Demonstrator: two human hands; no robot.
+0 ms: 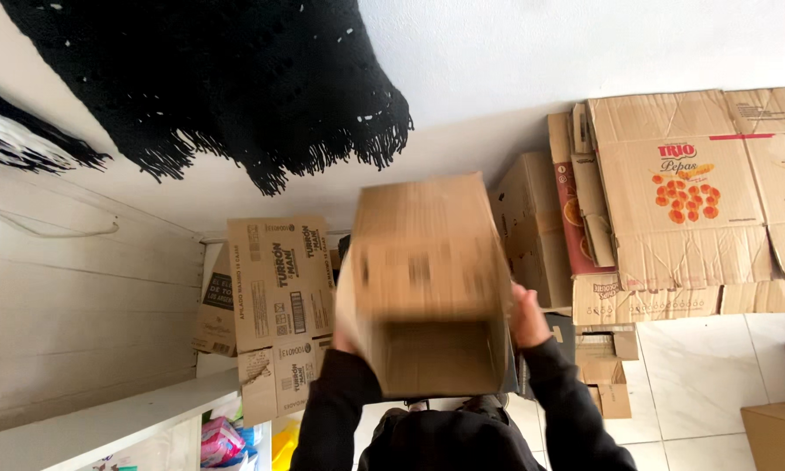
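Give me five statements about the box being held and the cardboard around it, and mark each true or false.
1. Both hands grip one cardboard box, the left hand and right hand on opposite sides. True.
2. The box is sealed shut with tape. False: its near end gapes open and dark inside.
3. Flattened cartons lean against the white wall at the right. True.
4. The person's sleeves are white. False: they are black.
5. A black fringed cloth hangs above the box. True.
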